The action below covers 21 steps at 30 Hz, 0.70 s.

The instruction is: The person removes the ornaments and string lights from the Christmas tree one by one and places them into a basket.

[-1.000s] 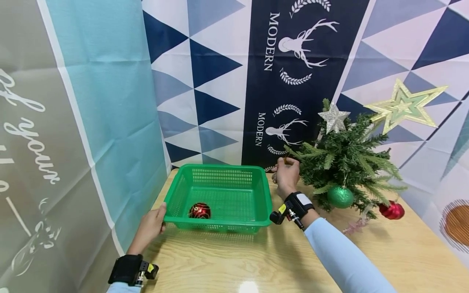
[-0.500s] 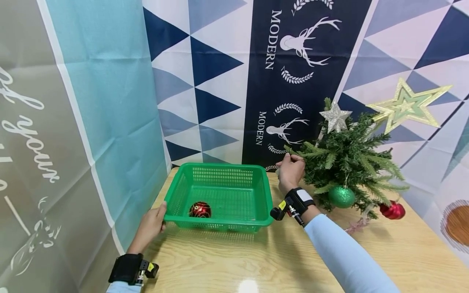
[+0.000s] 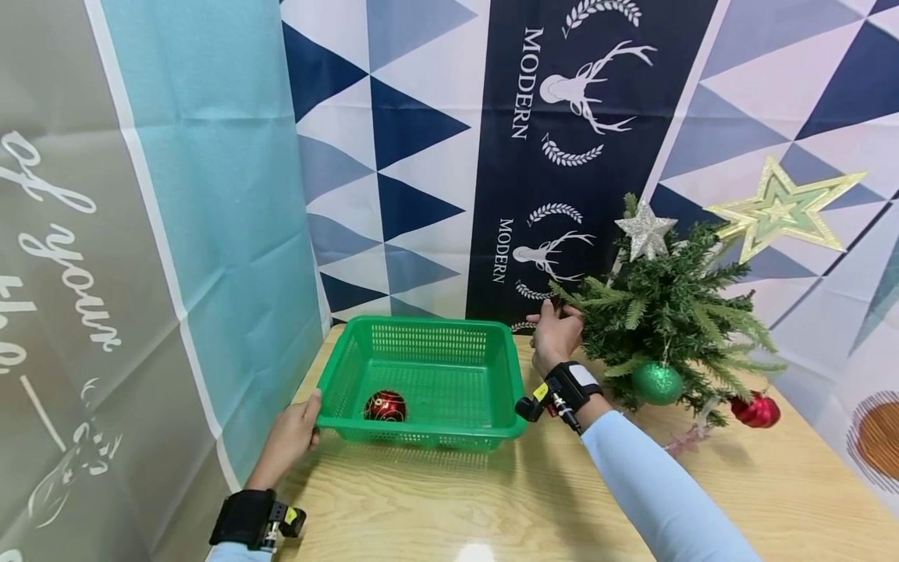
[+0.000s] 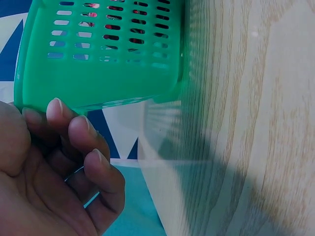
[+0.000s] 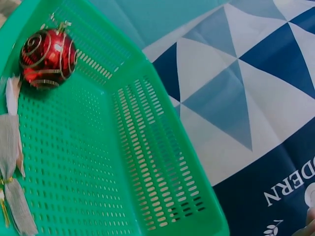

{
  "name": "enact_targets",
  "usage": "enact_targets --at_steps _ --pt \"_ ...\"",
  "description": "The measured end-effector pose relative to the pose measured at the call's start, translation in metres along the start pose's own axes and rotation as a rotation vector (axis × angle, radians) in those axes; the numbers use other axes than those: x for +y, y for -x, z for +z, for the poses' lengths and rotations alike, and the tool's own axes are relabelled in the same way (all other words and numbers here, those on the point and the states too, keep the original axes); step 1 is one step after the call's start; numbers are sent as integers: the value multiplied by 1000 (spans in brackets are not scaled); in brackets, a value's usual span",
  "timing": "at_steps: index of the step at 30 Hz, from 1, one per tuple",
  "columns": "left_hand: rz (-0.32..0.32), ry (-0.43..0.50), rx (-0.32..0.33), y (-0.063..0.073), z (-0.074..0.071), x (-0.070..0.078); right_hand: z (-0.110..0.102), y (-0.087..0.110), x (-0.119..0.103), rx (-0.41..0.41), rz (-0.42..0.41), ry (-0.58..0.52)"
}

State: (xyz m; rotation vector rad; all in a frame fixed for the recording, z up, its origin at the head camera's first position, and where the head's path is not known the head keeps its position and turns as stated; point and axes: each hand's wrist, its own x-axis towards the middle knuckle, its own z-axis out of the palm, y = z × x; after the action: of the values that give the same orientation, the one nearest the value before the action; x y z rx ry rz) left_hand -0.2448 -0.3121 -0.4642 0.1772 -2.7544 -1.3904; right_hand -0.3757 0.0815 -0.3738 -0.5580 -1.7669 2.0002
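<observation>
The green basket (image 3: 435, 432) sits at lower centre, its lower-left corner gripped by the left hand (image 3: 291, 429), seemingly for steadiness, while the right hand (image 3: 557, 339), apart, meets the tree (image 3: 663, 300) at right, its hold unclear.

Bright glare on the table (image 3: 393, 507), dimmer wrist views

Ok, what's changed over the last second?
The right hand has shifted slightly right, a little further in toward the Christmas tree; I can't tell whether it has let go of anything. The left hand keeps its hold on the green plastic basket, the red bauble inside stays put, and the silver star and green bauble remain on the tree.
</observation>
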Motion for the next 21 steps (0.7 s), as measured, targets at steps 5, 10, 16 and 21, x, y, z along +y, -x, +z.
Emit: enact_targets --at_steps 5,10,16,21 --pt "5 2 -2 0 -1 0 3 1 0 56 -46 60" --pt "6 5 3 0 -1 0 4 0 -4 98 -115 74" --pt "9 -1 8 -1 0 2 10 -4 -16 139 -228 87" --pt "10 -4 5 0 0 1 15 -4 -23 130 -245 104"
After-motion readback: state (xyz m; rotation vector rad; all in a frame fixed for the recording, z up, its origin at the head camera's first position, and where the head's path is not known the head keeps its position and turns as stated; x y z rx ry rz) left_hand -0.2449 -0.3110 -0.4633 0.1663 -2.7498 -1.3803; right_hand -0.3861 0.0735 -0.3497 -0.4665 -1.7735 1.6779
